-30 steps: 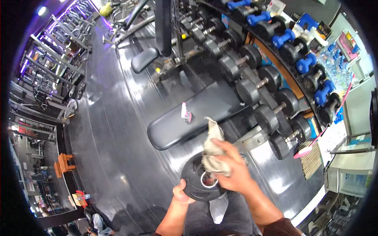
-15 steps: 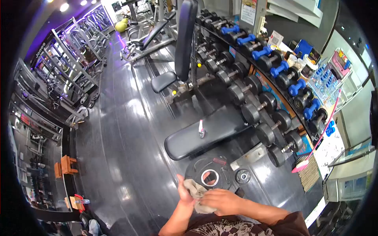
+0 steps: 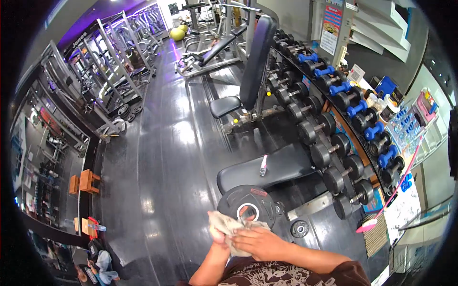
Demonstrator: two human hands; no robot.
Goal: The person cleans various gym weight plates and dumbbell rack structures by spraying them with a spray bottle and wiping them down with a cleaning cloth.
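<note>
A beige cloth point(image 3: 222, 220) is bunched between my two hands, in front of my body. My left hand point(image 3: 217, 237) grips it from the left, the fingers partly covered by its folds. Across the lower right of the cloth lies my right hand point(image 3: 256, 242), fingers bent and pressed onto it. Just beyond the cloth is a round black weight plate point(image 3: 230, 202) with a pale centre ring, its lower edge hidden by cloth and hands. Its far rim overlaps the black padded bench point(image 3: 291, 164) in view. A small tube-like item point(image 3: 263, 166) lies on that bench.
A smaller plate point(image 3: 299, 229) lies on the floor to the right. Racks of black dumbbells point(image 3: 336, 143) and blue dumbbells point(image 3: 357, 108) run along the right side. An upright bench point(image 3: 255, 66) stands ahead. Wooden stools point(image 3: 89, 181) are at left by the mirror.
The view has shifted, so the benches and racks sit farther right. The cloth is more spread out over my left hand. The weight plate appears farther left against the bench, overlapping its edge.
</note>
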